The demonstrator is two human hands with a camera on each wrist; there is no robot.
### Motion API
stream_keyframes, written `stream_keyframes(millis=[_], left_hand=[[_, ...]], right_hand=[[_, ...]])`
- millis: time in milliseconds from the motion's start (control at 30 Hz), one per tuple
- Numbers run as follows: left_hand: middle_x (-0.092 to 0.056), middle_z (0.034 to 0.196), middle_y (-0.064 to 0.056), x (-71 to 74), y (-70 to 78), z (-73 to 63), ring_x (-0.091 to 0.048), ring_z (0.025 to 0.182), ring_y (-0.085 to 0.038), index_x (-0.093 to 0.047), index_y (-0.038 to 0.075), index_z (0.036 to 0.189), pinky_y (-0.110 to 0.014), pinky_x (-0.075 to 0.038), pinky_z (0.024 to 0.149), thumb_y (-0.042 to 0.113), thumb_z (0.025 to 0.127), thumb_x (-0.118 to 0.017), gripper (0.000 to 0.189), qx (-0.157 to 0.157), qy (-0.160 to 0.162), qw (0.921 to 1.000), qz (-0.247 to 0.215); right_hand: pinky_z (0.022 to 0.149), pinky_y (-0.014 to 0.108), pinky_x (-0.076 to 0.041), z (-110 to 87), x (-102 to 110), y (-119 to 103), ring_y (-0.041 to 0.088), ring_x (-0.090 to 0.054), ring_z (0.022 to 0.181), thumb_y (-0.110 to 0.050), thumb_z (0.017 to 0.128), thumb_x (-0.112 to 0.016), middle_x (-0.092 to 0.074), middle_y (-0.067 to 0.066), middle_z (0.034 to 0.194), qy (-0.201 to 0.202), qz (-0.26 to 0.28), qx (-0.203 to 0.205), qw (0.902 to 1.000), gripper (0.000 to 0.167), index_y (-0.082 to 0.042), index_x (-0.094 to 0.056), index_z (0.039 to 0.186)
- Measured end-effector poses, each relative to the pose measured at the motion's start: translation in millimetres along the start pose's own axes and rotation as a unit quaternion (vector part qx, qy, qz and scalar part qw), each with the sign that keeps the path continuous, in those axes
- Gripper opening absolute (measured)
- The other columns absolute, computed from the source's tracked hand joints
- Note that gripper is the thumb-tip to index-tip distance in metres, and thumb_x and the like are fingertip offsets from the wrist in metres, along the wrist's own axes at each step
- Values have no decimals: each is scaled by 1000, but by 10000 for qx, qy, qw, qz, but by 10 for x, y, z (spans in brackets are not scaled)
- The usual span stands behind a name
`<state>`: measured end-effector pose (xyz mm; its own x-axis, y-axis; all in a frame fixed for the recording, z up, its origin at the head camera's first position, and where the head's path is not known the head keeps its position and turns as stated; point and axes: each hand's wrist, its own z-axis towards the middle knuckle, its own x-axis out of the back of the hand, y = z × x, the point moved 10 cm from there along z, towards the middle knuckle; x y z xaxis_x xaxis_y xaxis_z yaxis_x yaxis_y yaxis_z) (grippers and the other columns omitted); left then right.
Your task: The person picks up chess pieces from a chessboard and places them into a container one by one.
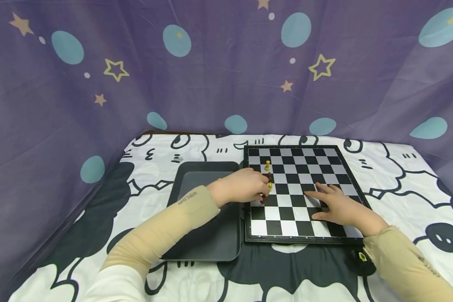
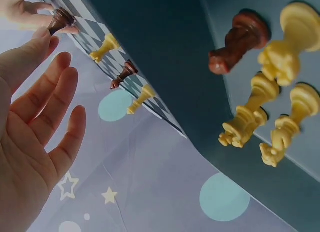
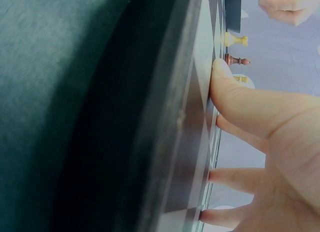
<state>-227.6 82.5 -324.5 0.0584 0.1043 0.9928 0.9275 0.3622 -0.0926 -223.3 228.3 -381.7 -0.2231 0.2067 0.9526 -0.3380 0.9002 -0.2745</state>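
Observation:
My left hand point(image 1: 247, 186) reaches over the near-left part of the chessboard point(image 1: 283, 239). Its thumb and fingertips pinch a dark brown chess piece point(image 2: 61, 21), its remaining fingers loosely bent in the left wrist view. Beyond that hand, along the board's left side, stand a yellow chess piece point(image 1: 267, 165), a dark brown chess piece point(image 1: 269, 176) and another yellow piece point(image 1: 270, 187). My right hand point(image 1: 337, 205) lies spread on the right half of the board, its fingertips point(image 3: 212, 175) touching the surface and nothing in its grasp.
A dark grey tray point(image 1: 204, 247) stands beside the board's left edge. Inside lie a brown chess piece point(image 2: 239, 41) and several yellow ones, including a king point(image 2: 245, 124). A patterned cloth point(image 1: 196, 281) covers the table, and a purple curtain point(image 1: 226, 75) hangs behind.

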Motion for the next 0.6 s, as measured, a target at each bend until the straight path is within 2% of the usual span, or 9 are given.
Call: stream_keyframes(millis=[333,600], left_hand=[[-64,90,5,61,-80,-134,-61,84,-11,-72,21,93,-29,-51,75,24,85,-71,8,16,283,9996,-80],[-64,89,6,66,-147,-274,-62,83,-11,-72,23,92,-30,-52,75,25,85,-70,7,127,259,9996,17]], right_hand=[[94,72,-32,4,5,8,66,-29,122,-35,76,-76,-35,38,139,25,32,38,10000,65,-9,-55,132],[94,72,-33,3,-2,11,66,-29,122,-35,76,-77,-35,38,139,42,37,38,10000,65,-9,-55,132]])
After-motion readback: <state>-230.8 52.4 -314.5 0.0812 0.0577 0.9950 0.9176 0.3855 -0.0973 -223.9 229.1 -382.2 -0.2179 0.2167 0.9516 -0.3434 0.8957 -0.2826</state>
